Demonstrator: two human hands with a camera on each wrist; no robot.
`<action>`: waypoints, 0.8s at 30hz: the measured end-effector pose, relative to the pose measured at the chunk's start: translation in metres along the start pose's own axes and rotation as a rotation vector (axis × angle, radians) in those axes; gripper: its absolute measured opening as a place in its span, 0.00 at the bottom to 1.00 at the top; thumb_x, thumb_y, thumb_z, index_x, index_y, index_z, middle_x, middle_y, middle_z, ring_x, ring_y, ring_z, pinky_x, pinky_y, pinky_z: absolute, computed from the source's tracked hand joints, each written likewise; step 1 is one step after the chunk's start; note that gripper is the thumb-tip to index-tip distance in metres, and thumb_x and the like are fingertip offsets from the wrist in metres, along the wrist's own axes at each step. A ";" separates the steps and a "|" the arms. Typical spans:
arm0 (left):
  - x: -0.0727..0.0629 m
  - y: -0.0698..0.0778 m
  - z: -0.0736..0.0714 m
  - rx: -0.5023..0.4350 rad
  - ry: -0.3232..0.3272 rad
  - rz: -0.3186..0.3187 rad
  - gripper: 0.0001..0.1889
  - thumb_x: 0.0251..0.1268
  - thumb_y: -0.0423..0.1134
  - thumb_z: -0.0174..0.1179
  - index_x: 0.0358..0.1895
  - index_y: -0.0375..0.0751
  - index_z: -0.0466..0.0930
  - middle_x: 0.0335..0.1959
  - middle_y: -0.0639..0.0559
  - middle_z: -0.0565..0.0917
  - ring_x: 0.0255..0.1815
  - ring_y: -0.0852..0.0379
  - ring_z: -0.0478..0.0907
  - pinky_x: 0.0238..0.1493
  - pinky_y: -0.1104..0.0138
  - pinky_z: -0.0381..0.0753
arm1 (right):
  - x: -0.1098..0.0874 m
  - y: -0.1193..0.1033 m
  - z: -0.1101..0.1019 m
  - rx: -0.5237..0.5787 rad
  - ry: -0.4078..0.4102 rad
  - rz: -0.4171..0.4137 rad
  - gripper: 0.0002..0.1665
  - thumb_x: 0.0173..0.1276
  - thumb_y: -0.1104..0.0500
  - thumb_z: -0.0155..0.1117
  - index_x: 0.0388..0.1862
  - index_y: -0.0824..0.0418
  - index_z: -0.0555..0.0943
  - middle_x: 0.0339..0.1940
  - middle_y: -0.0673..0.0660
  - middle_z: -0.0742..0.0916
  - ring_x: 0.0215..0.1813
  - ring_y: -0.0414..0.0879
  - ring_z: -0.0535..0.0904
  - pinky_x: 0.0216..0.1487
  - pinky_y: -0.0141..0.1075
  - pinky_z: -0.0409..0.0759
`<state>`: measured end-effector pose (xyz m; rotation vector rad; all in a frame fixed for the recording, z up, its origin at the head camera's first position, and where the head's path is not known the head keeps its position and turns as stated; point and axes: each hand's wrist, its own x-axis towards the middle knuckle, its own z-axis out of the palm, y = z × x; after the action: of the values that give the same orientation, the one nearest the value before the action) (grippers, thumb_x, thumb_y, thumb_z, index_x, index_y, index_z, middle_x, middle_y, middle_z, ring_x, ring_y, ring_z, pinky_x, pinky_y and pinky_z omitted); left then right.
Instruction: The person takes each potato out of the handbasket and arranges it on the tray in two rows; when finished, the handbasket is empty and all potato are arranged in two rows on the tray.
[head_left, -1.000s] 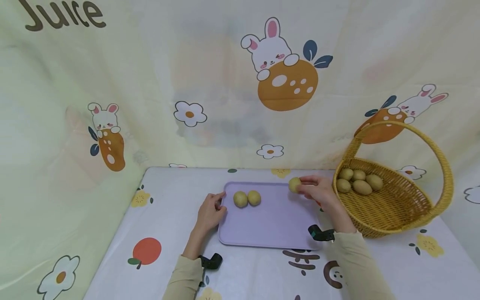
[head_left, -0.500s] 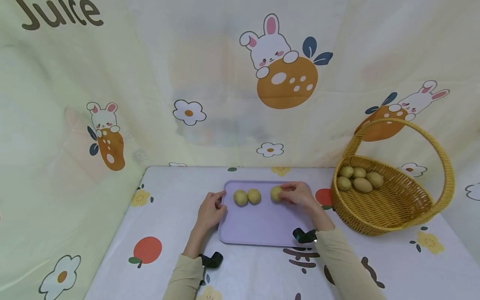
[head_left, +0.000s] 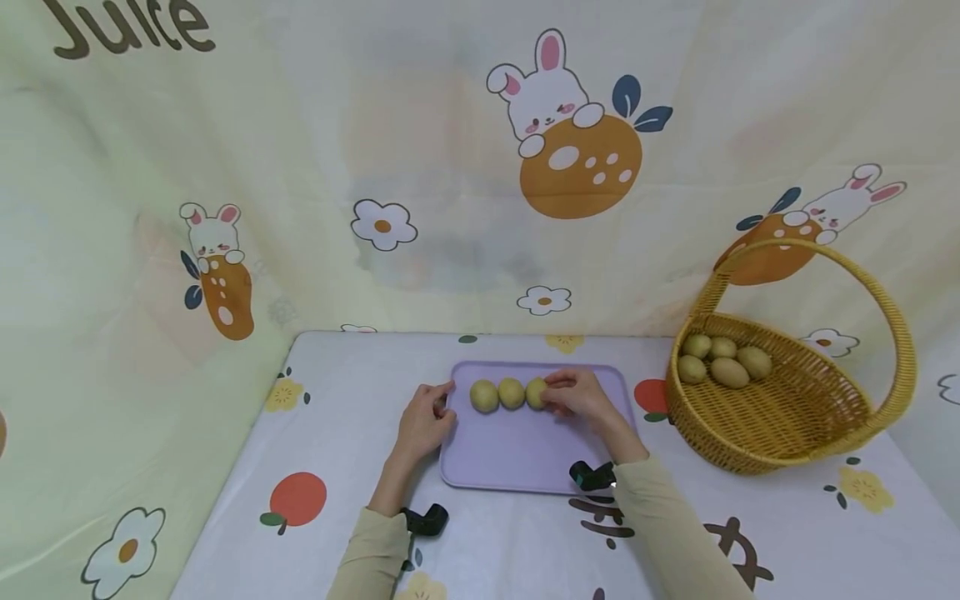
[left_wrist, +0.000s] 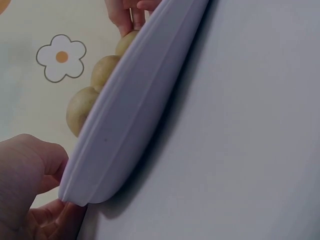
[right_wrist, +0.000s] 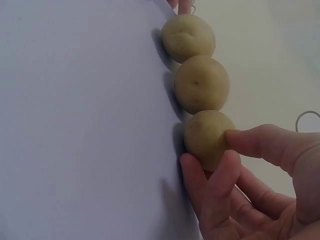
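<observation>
A table (head_left: 525, 550) under a cartoon-print cloth bears a wicker basket (head_left: 795, 425) at the right with four potatoes (head_left: 723, 360) inside. Near the middle lies a lilac tray (head_left: 517, 454). The left hand (head_left: 420, 421) grips the tray's left rim, fingers curled over the edge. The right hand (head_left: 577, 396) pinches a third potato (head_left: 535, 392) on the tray, touching the row of two potatoes (head_left: 497, 394) already lying there
</observation>
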<state>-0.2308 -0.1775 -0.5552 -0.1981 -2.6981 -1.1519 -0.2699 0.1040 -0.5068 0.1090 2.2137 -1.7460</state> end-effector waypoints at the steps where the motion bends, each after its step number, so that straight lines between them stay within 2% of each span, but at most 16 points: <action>1: 0.000 0.000 0.000 -0.002 0.000 0.002 0.27 0.52 0.32 0.59 0.60 0.35 0.80 0.39 0.46 0.76 0.30 0.58 0.72 0.35 0.64 0.71 | -0.001 0.000 0.000 0.001 0.001 0.001 0.21 0.59 0.69 0.67 0.51 0.77 0.77 0.28 0.53 0.85 0.26 0.41 0.81 0.24 0.30 0.77; 11: 0.001 0.001 0.001 -0.003 0.000 0.011 0.26 0.52 0.32 0.59 0.60 0.35 0.80 0.39 0.46 0.76 0.30 0.59 0.71 0.34 0.64 0.71 | -0.003 -0.002 -0.002 -0.050 -0.001 0.032 0.20 0.64 0.65 0.65 0.52 0.74 0.77 0.36 0.60 0.86 0.28 0.42 0.82 0.25 0.31 0.77; 24: 0.000 0.002 0.000 0.000 -0.002 -0.008 0.27 0.53 0.32 0.59 0.60 0.35 0.79 0.39 0.46 0.76 0.30 0.58 0.71 0.35 0.64 0.70 | -0.003 -0.005 -0.009 -0.065 0.069 0.068 0.20 0.66 0.61 0.63 0.54 0.72 0.78 0.41 0.62 0.84 0.32 0.44 0.83 0.28 0.33 0.79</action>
<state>-0.2308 -0.1763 -0.5542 -0.1882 -2.7034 -1.1541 -0.2698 0.1117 -0.4991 0.2300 2.2851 -1.6572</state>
